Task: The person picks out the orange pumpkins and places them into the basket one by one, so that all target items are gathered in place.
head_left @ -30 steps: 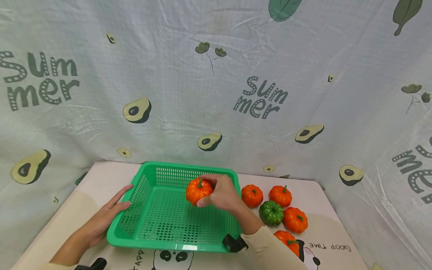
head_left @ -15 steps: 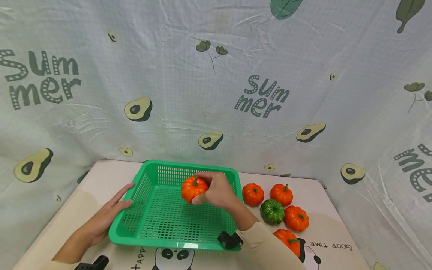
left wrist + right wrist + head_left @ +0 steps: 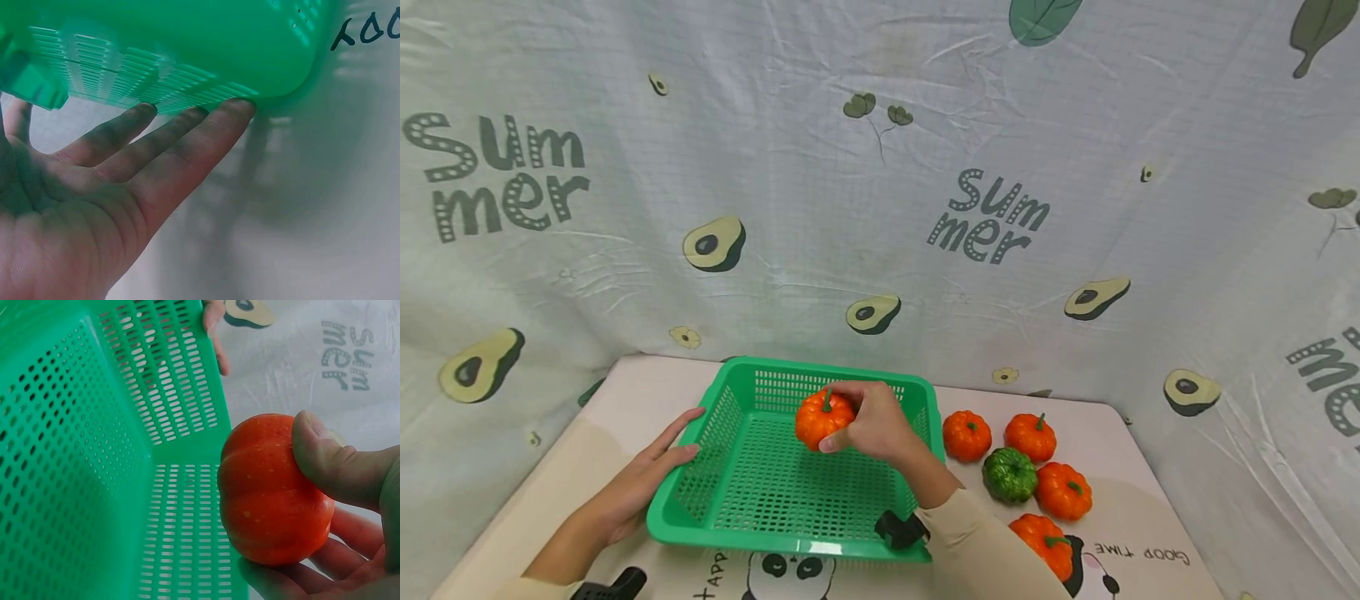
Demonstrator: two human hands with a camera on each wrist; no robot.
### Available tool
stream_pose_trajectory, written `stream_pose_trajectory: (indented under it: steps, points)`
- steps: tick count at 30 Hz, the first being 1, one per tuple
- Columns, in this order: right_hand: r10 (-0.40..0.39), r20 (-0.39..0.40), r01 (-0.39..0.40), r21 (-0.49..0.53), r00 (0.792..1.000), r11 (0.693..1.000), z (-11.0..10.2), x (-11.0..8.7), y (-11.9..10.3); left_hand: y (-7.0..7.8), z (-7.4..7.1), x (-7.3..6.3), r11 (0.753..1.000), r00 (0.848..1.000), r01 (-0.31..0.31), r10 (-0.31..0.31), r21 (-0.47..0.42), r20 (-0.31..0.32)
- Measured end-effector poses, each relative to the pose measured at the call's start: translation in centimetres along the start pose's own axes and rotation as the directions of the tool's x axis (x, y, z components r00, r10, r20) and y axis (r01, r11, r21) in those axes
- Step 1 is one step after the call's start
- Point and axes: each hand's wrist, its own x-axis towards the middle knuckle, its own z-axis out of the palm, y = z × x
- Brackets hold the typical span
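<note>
right hand [image 3: 878, 423] is gripping an orange pumpkin [image 3: 820, 422] over a green basket [image 3: 733, 538]; left hand [image 3: 638, 482], fingers straight, is touching its side.

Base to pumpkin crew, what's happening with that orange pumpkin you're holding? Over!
Right grip: holding orange pumpkin above green basket. Left grip: touching basket's left side. No obstruction seen beneath pumpkin.

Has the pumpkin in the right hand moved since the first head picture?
Yes: in the head view, the orange pumpkin has moved left against the green basket.
</note>
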Motion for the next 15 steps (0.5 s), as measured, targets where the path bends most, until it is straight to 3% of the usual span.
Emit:
stream_pose_trajectory:
  steps: [15]
  points:
    - [0.003,-0.003,-0.003,-0.017,1.000,1.000,1.3,1.0,-0.1,0.0,0.0,0.1,1.000,1.000,-0.004,0.004,-0.016,0.006]
